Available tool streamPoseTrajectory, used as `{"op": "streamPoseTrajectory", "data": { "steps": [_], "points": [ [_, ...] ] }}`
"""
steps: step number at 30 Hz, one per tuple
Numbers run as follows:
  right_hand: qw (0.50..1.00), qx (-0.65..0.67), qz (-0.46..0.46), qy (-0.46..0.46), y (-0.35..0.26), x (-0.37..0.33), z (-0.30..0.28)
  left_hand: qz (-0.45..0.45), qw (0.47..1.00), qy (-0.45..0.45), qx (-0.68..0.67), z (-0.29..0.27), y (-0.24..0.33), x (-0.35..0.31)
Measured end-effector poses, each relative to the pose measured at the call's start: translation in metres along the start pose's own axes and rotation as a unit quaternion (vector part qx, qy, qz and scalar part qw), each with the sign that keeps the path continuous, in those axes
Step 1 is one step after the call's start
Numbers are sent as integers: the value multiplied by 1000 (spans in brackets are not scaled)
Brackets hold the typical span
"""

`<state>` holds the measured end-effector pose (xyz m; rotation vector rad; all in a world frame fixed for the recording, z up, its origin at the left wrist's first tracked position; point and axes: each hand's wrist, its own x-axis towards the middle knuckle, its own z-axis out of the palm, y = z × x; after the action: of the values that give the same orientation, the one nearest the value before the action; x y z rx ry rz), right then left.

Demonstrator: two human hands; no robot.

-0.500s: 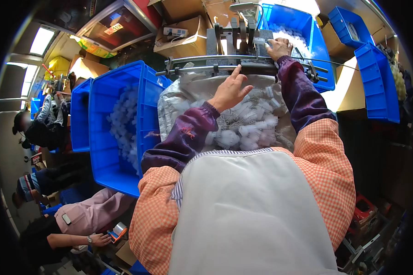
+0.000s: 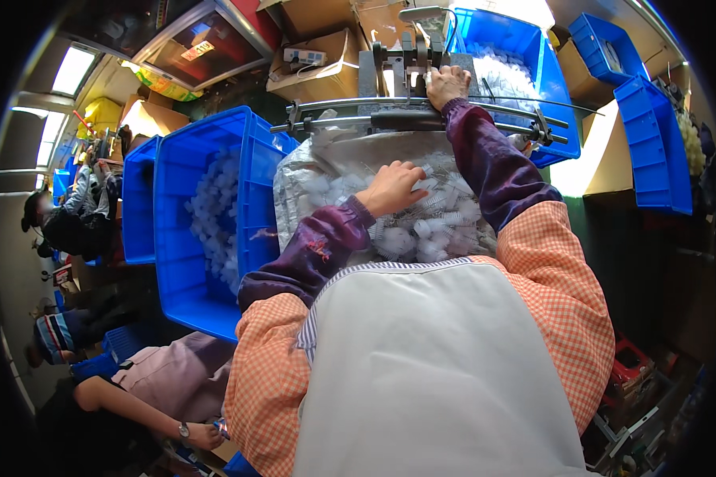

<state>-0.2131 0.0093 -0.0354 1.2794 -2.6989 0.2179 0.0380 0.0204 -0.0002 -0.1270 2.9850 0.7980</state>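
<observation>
While the left hand (image 2: pixel 391 189) hangs, grip loosely wide, over clear plastic parts (image 2: pixel 433 228) inside the left edge of the grey sheet (image 2: pixel 287 199), right hand (image 2: pixel 451 86) is at the metal fixture (image 2: pixel 406 60), can't tell its hold; parts look light, stiff, slippery: pinch bodies, not prongs.

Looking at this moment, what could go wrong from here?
The right hand is at the metal machine, so its fingers might get pinched if a part moves. The right sleeve passes across the metal rods and could snag. The left hand is over the pile of translucent plastic pieces; a careless sweep might scatter some.
</observation>
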Motion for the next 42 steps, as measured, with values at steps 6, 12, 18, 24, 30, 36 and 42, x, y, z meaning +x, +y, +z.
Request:
{"op": "streamPoseTrajectory", "data": {
  "steps": [6,12,18,24,30,36,42],
  "points": [
    [1000,-8,12,-10,12,-3,-10,98,992,1,-82,5,13,4],
    [999,41,30,-1,59,2,-6,106,989,-13,-102,11,8,5],
    [996,-55,-22,-62,85,26,-14,75,988,7,-135,12,1,5],
    [988,-111,-43,-97,100,37,-39,87,981,39,-168,8,1,-2],
    [981,-9,188,-43,142,48,-66,93,981,2,-172,5,-8,-1],
    [988,104,-19,116,131,-2,-43,132,987,75,-54,7,14,-8],
    [973,219,-53,53,88,-36,-52,148,989,9,-14,13,17,0]
  ]
}}
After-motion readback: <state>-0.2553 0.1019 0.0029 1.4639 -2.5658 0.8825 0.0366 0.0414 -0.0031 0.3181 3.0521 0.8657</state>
